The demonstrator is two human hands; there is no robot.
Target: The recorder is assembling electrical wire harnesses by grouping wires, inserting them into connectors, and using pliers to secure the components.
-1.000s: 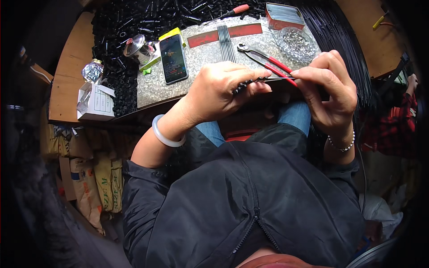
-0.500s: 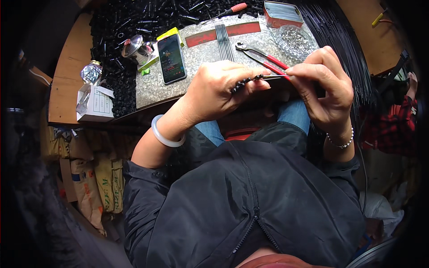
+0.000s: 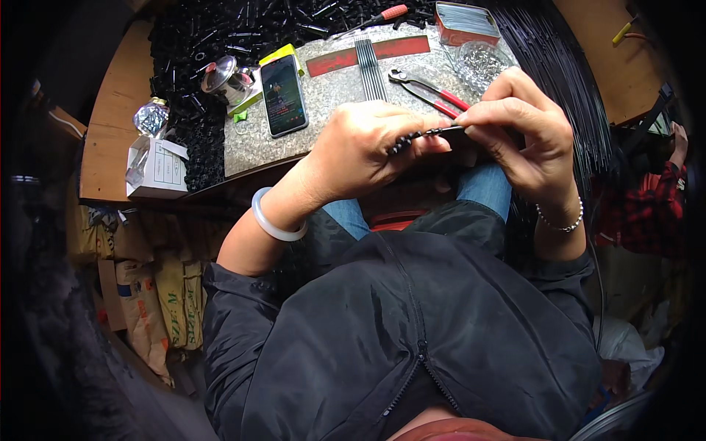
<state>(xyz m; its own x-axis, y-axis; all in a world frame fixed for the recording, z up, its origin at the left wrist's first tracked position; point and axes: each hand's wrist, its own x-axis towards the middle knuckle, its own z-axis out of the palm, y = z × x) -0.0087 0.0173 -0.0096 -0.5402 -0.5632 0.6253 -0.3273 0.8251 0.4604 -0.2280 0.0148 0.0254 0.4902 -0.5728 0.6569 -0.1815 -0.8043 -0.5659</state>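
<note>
My left hand [image 3: 357, 147] is closed round a bundle of small black pieces [image 3: 401, 142], whose ends stick out in a row between thumb and fingers. My right hand [image 3: 526, 128] pinches a thin dark rod [image 3: 451, 128] that meets the right end of this row. The fingers hide how rod and pieces join. Just beyond the hands, red-handled nippers [image 3: 450, 98] lie on the work mat [image 3: 323, 92]. Several thin metal rods [image 3: 370, 65] rest side by side across a red bar [image 3: 408, 48].
A phone [image 3: 283, 95] and a lidded metal pot [image 3: 224, 77] stand at the left of the mat. Black parts [image 3: 213, 29] heap behind. A clear bowl of small metal pieces [image 3: 478, 62], a red box [image 3: 465, 28] and long black rods [image 3: 570, 88] lie right. Another person's red checked sleeve [image 3: 658, 198] shows.
My right hand has moved slightly left, closer to my left hand. The light thin length between the hands has shortened, and a dark stretch now shows there.
</note>
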